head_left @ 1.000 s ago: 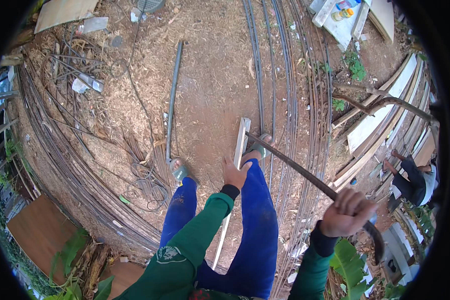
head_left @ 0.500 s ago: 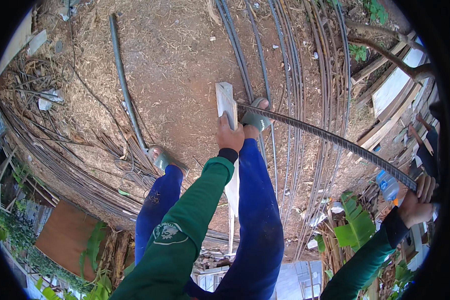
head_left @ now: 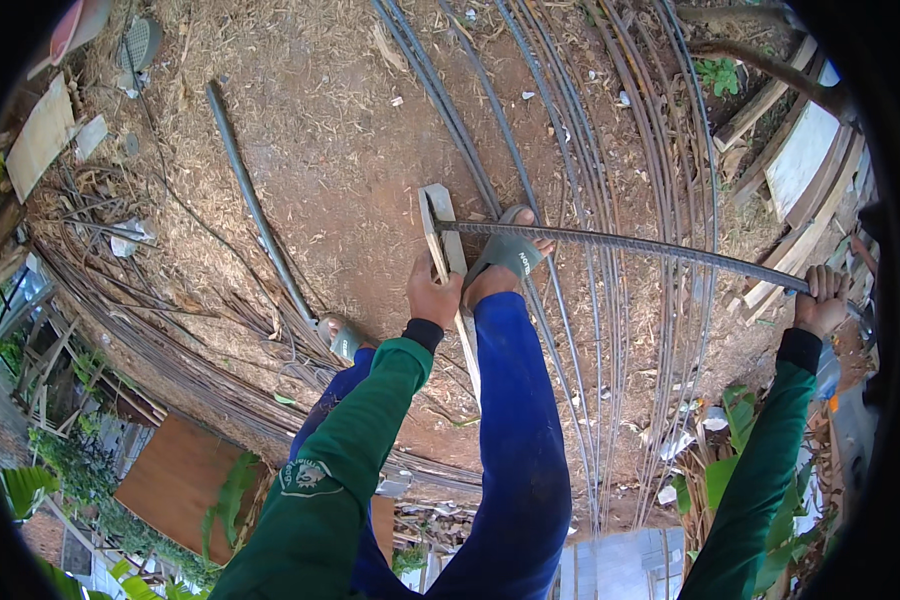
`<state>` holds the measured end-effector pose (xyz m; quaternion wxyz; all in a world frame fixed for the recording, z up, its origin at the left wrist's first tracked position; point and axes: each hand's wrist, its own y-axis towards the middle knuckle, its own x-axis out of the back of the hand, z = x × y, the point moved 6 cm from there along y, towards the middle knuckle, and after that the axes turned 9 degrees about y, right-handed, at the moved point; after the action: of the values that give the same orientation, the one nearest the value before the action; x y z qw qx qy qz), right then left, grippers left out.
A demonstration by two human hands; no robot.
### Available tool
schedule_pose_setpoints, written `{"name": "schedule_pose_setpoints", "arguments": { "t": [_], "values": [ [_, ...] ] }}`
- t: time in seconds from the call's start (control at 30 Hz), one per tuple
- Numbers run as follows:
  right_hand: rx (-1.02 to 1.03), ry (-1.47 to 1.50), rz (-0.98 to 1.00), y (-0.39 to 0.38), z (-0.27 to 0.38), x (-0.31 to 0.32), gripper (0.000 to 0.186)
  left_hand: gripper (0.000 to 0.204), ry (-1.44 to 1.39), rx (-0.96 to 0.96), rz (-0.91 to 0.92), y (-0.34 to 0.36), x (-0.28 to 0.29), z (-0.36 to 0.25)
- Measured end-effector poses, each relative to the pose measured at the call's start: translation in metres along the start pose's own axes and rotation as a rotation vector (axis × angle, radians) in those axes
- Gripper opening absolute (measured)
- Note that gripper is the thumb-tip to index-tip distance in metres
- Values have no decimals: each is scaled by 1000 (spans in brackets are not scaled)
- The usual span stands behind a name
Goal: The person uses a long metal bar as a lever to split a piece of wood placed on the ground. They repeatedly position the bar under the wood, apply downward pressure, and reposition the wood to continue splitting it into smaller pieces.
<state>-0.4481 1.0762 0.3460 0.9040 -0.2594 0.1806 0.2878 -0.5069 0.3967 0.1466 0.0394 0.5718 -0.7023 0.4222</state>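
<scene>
At the middle of the view, the left hand (head_left: 433,293) is clenched around the near part of a pale wooden bending block (head_left: 440,235) lying on the dirt ground (head_left: 320,150). One end of a long ribbed steel bar (head_left: 630,245) is caught at the block's far end, and the block is pinned under a grey sandal (head_left: 505,255) worn on the foot beside the hand. Far off to the right, the right hand (head_left: 822,298) is closed around the bar's other end.

Compared with a second ago, the bar has been swung: it was angled down toward the lower right and gripped closer in, while now it lies nearly level across the scene, with the right arm stretched wide. The left hand has stayed on the block. This is judged to be a levering stroke, with the bar being bent at the block.

Around the feet, many long curved steel rods (head_left: 590,130) are spread, and a grey pipe (head_left: 255,205) lies to the left. Wooden planks (head_left: 795,150) are stacked at the far right.
</scene>
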Motion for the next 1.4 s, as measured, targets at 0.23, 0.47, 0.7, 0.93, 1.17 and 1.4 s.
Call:
{"name": "schedule_pose_setpoints", "arguments": {
  "t": [0.23,0.47,0.7,0.93,1.17,1.4],
  "values": [
    [123,-88,-320,-79,2,0,44,46,169,44,3,-1,2,-17],
    [254,5,77,-304,36,-229,48,112,332,-427,34,-67,16,-184],
    [336,-114,167,-373,10,-331,51,20,156,-889,570,-148,33,-306],
    [407,-203,124,-448,-12,-349,52,31,53,-1000,472,-167,79,-287],
    [617,-39,80,-492,-47,-376,52,34,123,-990,556,-169,117,-249],
    [567,-376,694,-530,-116,-484,35,28,-29,-797,415,-130,204,-224]
  ]
}}
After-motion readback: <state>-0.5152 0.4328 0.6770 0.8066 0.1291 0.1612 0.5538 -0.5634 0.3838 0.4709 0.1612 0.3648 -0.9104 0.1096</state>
